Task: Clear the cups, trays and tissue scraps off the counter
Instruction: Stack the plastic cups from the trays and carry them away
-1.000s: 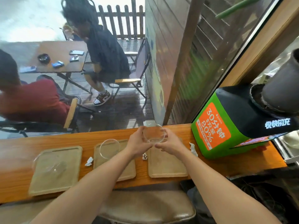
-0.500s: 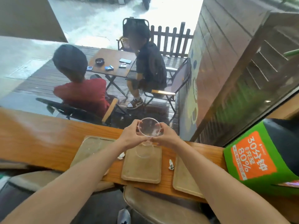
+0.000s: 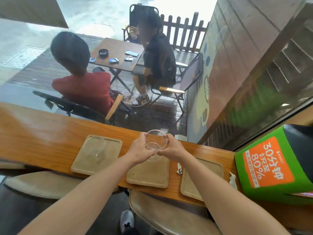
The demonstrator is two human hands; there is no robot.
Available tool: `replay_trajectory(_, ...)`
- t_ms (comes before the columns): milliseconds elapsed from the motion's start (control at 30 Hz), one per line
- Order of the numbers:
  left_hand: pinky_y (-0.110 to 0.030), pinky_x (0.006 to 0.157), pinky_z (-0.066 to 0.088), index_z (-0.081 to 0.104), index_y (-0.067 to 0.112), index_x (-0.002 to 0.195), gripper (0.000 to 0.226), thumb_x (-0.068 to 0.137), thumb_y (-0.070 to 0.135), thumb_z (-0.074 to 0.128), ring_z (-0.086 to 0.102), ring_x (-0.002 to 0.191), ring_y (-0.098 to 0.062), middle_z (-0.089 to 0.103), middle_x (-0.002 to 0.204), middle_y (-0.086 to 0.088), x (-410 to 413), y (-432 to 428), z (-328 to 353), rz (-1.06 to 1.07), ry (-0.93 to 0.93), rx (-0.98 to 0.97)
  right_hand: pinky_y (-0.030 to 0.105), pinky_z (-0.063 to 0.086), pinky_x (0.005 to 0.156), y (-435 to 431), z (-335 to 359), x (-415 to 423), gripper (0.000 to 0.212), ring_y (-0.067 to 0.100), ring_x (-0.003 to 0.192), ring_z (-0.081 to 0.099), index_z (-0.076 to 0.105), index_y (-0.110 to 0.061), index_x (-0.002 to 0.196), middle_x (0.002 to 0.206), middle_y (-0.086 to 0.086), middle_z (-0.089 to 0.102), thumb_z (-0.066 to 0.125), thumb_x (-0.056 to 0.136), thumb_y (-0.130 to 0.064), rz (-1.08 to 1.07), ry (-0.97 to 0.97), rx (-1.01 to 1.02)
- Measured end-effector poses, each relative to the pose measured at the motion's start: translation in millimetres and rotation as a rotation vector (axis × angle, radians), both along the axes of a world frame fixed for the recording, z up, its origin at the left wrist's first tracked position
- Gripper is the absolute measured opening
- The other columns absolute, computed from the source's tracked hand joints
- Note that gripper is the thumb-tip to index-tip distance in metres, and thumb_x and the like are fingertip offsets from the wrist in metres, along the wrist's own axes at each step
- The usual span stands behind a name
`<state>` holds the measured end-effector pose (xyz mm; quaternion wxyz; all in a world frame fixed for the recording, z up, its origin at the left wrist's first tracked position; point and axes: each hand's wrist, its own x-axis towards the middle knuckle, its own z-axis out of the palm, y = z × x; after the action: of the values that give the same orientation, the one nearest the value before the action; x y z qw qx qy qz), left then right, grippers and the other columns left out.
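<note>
My left hand (image 3: 138, 150) and my right hand (image 3: 171, 150) together grip a clear plastic cup (image 3: 156, 139), held upright over the far end of the middle tray (image 3: 148, 175). A second clear cup's base (image 3: 153, 158) shows just under it; whether the two are nested I cannot tell. A left tray (image 3: 111, 150) carries another clear cup (image 3: 94, 147). The right tray (image 3: 203, 177) is bare. One tissue scrap (image 3: 179, 168) lies between the middle and right trays, another tissue scrap (image 3: 232, 179) beside the green box. All rest on the wooden counter (image 3: 42, 138).
A green and orange box (image 3: 271, 167) stands on the counter's right end. A glass window runs along the counter's far edge, with two seated people outside. Padded stools (image 3: 160, 211) stand under the counter's near edge. A small white object (image 3: 181, 137) sits by the glass.
Both hands carried the clear cup leftward from the right tray to above the middle tray, then lowered it onto the cup standing there. My view swung left.
</note>
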<state>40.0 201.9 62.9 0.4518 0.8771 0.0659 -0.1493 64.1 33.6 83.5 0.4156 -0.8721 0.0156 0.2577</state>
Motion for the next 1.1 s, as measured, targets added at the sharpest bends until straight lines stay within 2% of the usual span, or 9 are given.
replay_trajectory(67, -0.025, 0.078, 0.044, 0.039, 0.027, 0.127, 0.070, 0.070, 0.032, 0.078, 0.053, 0.104, -0.014, 0.054, 0.119, 0.005, -1, 0, -10, 0.006, 0.021, 0.021, 0.028, 0.052, 0.081, -1, -6, -1, 0.067, 0.019, 0.105, 0.063, 0.051, -0.020, 0.128, 0.120, 0.000, 0.063, 0.084, 0.070, -0.016, -0.018, 0.028, -0.011)
replay_trajectory(167, -0.028, 0.083, 0.043, 0.039, 0.023, 0.132, 0.071, 0.072, 0.026, 0.076, 0.050, 0.110, -0.018, 0.053, 0.130, -0.002, -1, -3, -24, 0.035, 0.064, 0.065, 0.025, 0.049, 0.077, 1, -15, -3, 0.069, 0.018, 0.104, 0.061, 0.050, -0.020, 0.132, 0.122, 0.000, 0.062, 0.084, 0.071, -0.016, -0.027, 0.052, -0.026)
replay_trajectory(267, -0.030, 0.088, 0.042, 0.037, 0.021, 0.138, 0.074, 0.074, 0.024, 0.074, 0.047, 0.119, -0.022, 0.046, 0.136, -0.005, -4, -5, -38, 0.062, 0.110, 0.103, 0.031, 0.054, 0.083, 6, -27, -5, 0.069, 0.019, 0.108, 0.059, 0.051, -0.019, 0.134, 0.125, 0.001, 0.061, 0.082, 0.072, -0.016, -0.022, 0.052, -0.057)
replay_trajectory(400, -0.032, 0.088, 0.044, 0.042, 0.020, 0.133, 0.070, 0.072, 0.031, 0.076, 0.050, 0.116, -0.023, 0.049, 0.130, -0.004, -5, -5, -52, 0.076, 0.114, 0.092, 0.038, 0.054, 0.093, 10, -42, -6, 0.066, 0.022, 0.112, 0.060, 0.053, -0.017, 0.133, 0.126, 0.003, 0.062, 0.081, 0.073, -0.015, -0.021, 0.043, -0.091)
replay_trajectory(600, -0.045, 0.098, 0.049, 0.040, 0.021, 0.138, 0.073, 0.076, 0.029, 0.075, 0.053, 0.118, -0.024, 0.053, 0.131, -0.003, -7, -6, -60, 0.046, 0.136, 0.045, 0.040, 0.055, 0.092, 14, -58, -10, 0.055, 0.020, 0.107, 0.062, 0.061, -0.023, 0.124, 0.117, -0.003, 0.064, 0.081, 0.074, -0.013, -0.038, 0.056, -0.046)
replay_trajectory(833, -0.030, 0.086, 0.047, 0.042, 0.024, 0.136, 0.069, 0.076, 0.026, 0.077, 0.056, 0.112, -0.018, 0.057, 0.124, 0.002, -8, -2, -62, 0.064, 0.118, 0.009, 0.041, 0.055, 0.092, 15, -64, -11, 0.054, 0.018, 0.104, 0.062, 0.060, -0.021, 0.125, 0.117, -0.002, 0.065, 0.079, 0.076, -0.011, -0.055, 0.089, -0.019)
replay_trajectory(967, -0.029, 0.084, 0.049, 0.043, 0.023, 0.131, 0.067, 0.074, 0.024, 0.079, 0.058, 0.109, -0.016, 0.059, 0.121, 0.003, -10, -1, -62, 0.071, 0.105, 0.003, 0.038, 0.055, 0.091, 14, -65, -11, 0.065, 0.019, 0.107, 0.061, 0.052, -0.022, 0.133, 0.122, -0.001, 0.061, 0.080, 0.075, -0.010, -0.063, 0.109, -0.006)
replay_trajectory(1033, -0.034, 0.089, 0.051, 0.039, 0.020, 0.136, 0.073, 0.073, 0.019, 0.077, 0.058, 0.112, -0.020, 0.059, 0.124, 0.001, -12, 0, -61, 0.067, 0.099, 0.019, 0.033, 0.053, 0.087, 13, -64, -11, 0.072, 0.016, 0.104, 0.057, 0.047, -0.021, 0.137, 0.129, 0.002, 0.059, 0.080, 0.074, -0.010, -0.050, 0.104, -0.026)
replay_trajectory(1100, -0.042, 0.096, 0.051, 0.032, 0.017, 0.143, 0.082, 0.073, 0.014, 0.075, 0.057, 0.119, -0.023, 0.056, 0.132, -0.001, -13, 1, -59, 0.065, 0.112, 0.041, 0.032, 0.050, 0.089, 13, -63, -11, 0.087, 0.020, 0.114, 0.053, 0.035, -0.017, 0.147, 0.141, 0.008, 0.052, 0.082, 0.074, -0.011, -0.037, 0.110, -0.058)
